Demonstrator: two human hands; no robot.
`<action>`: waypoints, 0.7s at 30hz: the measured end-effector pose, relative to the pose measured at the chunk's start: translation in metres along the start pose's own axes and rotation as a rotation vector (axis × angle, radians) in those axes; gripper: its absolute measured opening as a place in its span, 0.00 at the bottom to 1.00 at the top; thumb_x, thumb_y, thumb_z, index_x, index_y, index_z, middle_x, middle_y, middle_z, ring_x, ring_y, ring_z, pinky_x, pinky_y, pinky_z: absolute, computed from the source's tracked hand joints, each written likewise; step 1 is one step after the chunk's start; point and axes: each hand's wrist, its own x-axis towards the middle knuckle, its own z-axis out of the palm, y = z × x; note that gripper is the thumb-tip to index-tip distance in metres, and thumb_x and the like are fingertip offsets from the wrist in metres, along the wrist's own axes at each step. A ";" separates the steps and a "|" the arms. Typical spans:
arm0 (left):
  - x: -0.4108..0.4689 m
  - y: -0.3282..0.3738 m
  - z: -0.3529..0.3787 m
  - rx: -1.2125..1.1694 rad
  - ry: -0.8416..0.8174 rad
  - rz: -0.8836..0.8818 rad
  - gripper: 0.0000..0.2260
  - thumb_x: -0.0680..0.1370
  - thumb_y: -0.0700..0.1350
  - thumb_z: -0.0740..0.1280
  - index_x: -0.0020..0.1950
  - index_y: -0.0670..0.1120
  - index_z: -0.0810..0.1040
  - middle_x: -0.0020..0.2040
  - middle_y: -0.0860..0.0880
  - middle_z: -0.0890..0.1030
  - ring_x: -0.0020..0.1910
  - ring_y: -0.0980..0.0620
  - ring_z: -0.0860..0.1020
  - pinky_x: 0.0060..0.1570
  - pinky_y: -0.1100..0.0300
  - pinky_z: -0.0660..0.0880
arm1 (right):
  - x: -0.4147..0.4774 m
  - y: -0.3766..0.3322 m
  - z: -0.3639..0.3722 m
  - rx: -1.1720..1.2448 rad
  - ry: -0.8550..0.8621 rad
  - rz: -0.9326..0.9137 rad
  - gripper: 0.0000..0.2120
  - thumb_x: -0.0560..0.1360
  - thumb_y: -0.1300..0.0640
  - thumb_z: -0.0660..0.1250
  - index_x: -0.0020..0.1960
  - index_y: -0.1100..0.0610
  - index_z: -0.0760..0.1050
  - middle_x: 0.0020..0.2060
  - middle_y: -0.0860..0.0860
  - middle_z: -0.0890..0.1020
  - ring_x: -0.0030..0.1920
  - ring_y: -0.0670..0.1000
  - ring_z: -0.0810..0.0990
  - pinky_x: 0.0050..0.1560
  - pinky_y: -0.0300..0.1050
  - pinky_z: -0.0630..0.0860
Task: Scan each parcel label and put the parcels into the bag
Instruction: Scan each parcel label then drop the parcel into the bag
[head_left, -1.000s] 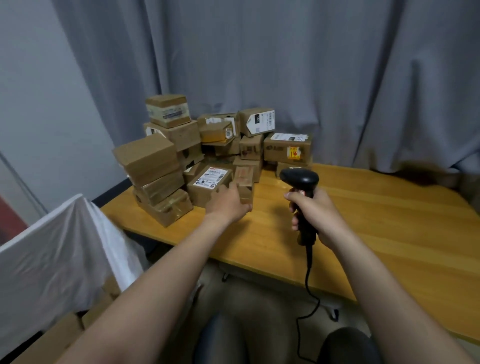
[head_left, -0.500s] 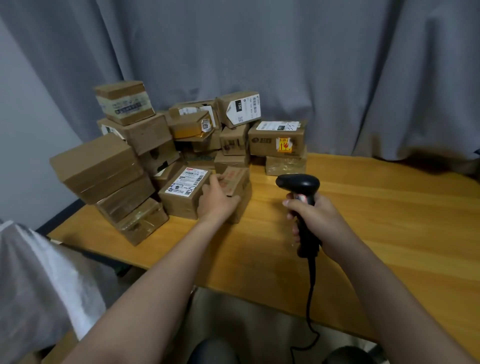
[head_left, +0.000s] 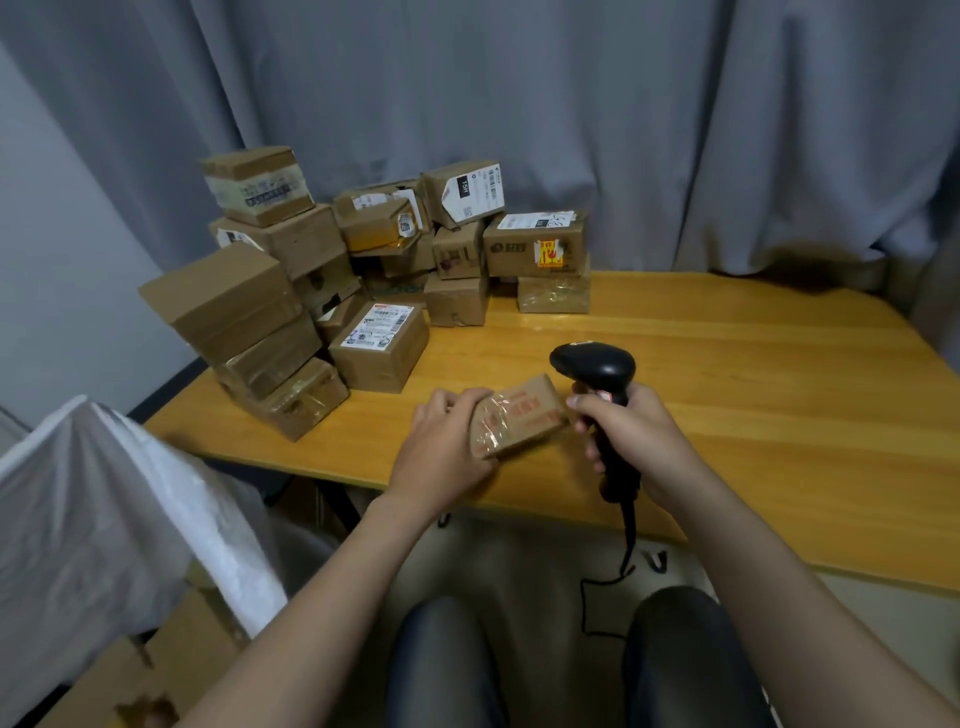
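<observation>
My left hand grips a small brown taped parcel with red print, held tilted just above the table's front edge. My right hand holds a black barcode scanner by its handle, right beside the parcel, the scanner head above its right end. No label shows on the parcel's visible face. A pile of several cardboard parcels stands at the table's back left. The white bag hangs open-sided at the lower left.
The wooden table runs to the right. Grey curtains hang behind it. The scanner cable drops off the front edge toward my knees. Cardboard boxes lie on the floor under the bag.
My left hand took the small parcel from beside the labelled box and drew it back toward me, next to the scanner. The right hand with the scanner stayed roughly put.
</observation>
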 end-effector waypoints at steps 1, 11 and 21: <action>-0.008 0.003 0.002 0.031 -0.028 0.033 0.38 0.70 0.52 0.79 0.76 0.59 0.65 0.65 0.52 0.68 0.66 0.49 0.66 0.61 0.53 0.72 | -0.005 0.004 -0.001 -0.002 0.005 0.001 0.07 0.81 0.58 0.70 0.58 0.59 0.77 0.36 0.52 0.80 0.27 0.48 0.76 0.28 0.44 0.74; 0.002 0.015 0.006 0.081 -0.256 0.000 0.18 0.79 0.55 0.70 0.68 0.58 0.73 0.69 0.49 0.70 0.69 0.47 0.63 0.69 0.48 0.67 | -0.029 0.020 -0.011 0.016 0.048 0.015 0.06 0.81 0.59 0.70 0.56 0.60 0.78 0.34 0.52 0.80 0.26 0.50 0.76 0.27 0.45 0.72; 0.001 0.005 0.015 -0.188 -0.367 -0.352 0.35 0.70 0.70 0.74 0.68 0.49 0.73 0.64 0.48 0.80 0.59 0.48 0.80 0.58 0.49 0.80 | -0.049 0.047 0.005 0.047 0.025 0.090 0.05 0.80 0.60 0.71 0.52 0.52 0.77 0.48 0.58 0.86 0.39 0.56 0.86 0.36 0.49 0.84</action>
